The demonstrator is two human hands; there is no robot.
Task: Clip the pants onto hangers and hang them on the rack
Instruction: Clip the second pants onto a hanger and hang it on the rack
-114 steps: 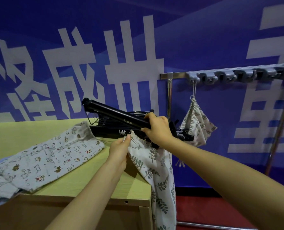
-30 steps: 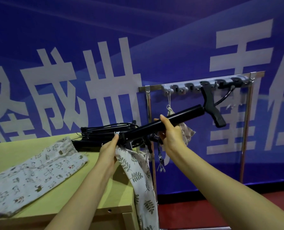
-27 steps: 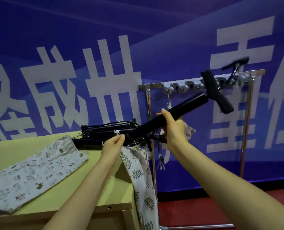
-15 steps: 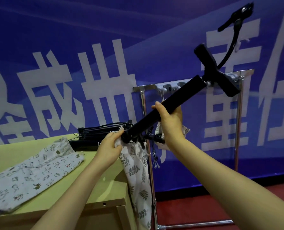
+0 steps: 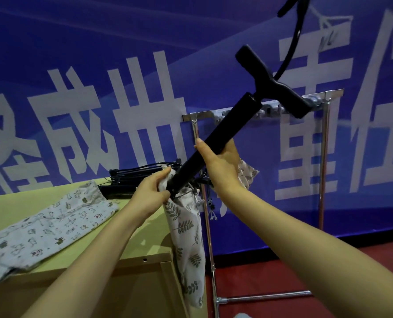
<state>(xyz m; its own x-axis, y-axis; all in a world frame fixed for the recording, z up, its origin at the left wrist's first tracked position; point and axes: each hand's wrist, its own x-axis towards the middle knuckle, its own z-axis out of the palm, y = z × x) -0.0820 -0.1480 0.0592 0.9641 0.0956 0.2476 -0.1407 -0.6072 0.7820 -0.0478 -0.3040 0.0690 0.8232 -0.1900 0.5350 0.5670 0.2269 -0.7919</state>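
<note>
My right hand [image 5: 220, 166] grips the black bar of a hanger [image 5: 227, 125] that tilts steeply up to the right, its hook [image 5: 293, 42] rising out of the top of the view. My left hand [image 5: 153, 191] pinches the waistband of the leaf-print pants [image 5: 186, 237] at the hanger's lower end. These pants hang down over the table's right edge. The metal rack [image 5: 326, 138] stands behind, and another leaf-print garment [image 5: 247, 175] hangs on it, partly hidden by my right hand.
A second pair of pants with small animal prints [image 5: 51, 226] lies flat on the yellow-green table [image 5: 126, 251]. A stack of black hangers [image 5: 133, 180] rests at the table's back. A blue banner wall stands behind; the floor is red.
The hanger has swung from nearly level to steeply tilted, its hook end rising above the rack. My left hand has stayed on the leaf-print waistband at the lower end.
</note>
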